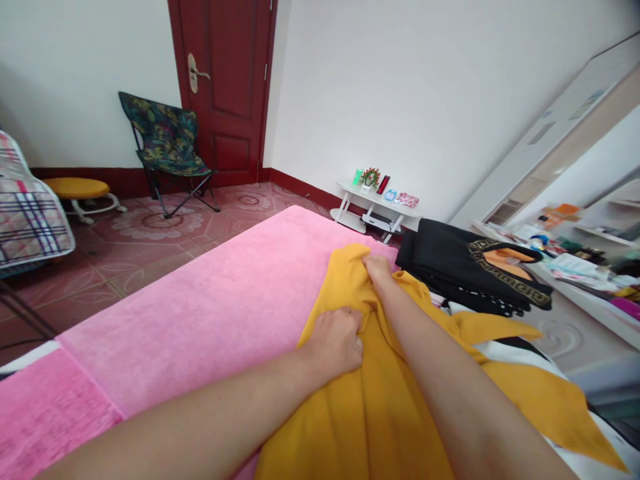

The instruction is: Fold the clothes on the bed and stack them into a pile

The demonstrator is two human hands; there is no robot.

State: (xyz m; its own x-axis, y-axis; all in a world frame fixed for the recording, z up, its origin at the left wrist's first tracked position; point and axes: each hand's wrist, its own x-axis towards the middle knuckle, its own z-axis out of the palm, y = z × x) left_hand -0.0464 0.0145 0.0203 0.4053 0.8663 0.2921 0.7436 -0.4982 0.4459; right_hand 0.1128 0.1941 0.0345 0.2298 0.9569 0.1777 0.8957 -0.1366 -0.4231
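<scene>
A mustard-yellow garment [375, 400] lies gathered in folds across the pink cloth [215, 300], its lower part reaching toward me and loose pieces spreading right. My left hand [336, 339] is closed in a fist on the fabric near its middle. Farther away, my right hand [377, 268] is also closed, gripping the garment near its far end. Between the two hands the cloth is bunched up. The kind of garment cannot be made out.
Folded black clothes [450, 260] with gold trim lie stacked at the right. Beyond stands a small white shelf table [345, 217] with little items. A cluttered white dresser [590, 300] is at far right. A camouflage folding chair [165, 140] and yellow stool [77, 188] stand by the door [227, 87].
</scene>
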